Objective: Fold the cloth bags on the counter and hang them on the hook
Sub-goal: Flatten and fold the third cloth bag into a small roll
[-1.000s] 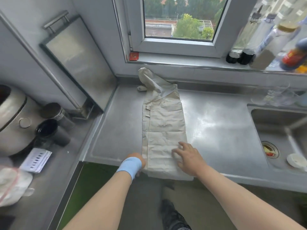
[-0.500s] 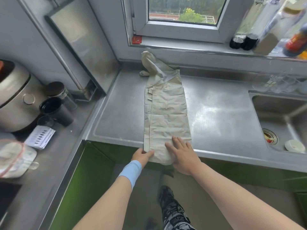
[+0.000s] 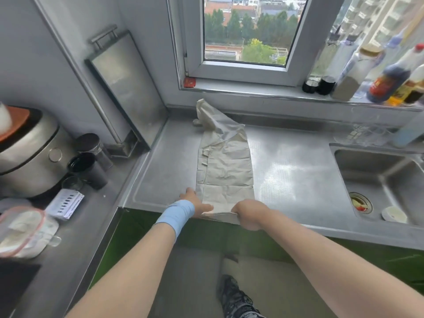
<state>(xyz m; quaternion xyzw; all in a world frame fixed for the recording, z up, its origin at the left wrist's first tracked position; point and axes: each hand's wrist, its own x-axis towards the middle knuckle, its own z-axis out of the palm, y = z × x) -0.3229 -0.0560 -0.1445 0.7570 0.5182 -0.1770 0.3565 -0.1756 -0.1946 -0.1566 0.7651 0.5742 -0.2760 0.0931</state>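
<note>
Wide steel counter across the whole shot, running under the window at the back, with the sink sunk in at the right. Over on the left side run sits a rice cooker, and a steel board leans against the corner wall. And there's the cloth bag, pale beige, folded into a long narrow strip and lying flat down the middle of the counter, its far end rumpled and riding up against the back wall, its near end right at the front lip. Bottles line the sill at the right. Now the hands, both at that near end: the right hand is knuckles-up, fingers curled tight around the near-right corner, the edge lifted off the steel. The left hand, with a light blue wristband behind it, has its thumb laid across the near-left corner, pinching it, fingers stretched along the bag's left edge. The lifted hem runs taut between the two. A black cup stands beside the cooker, and scraps sit in the drain.
</note>
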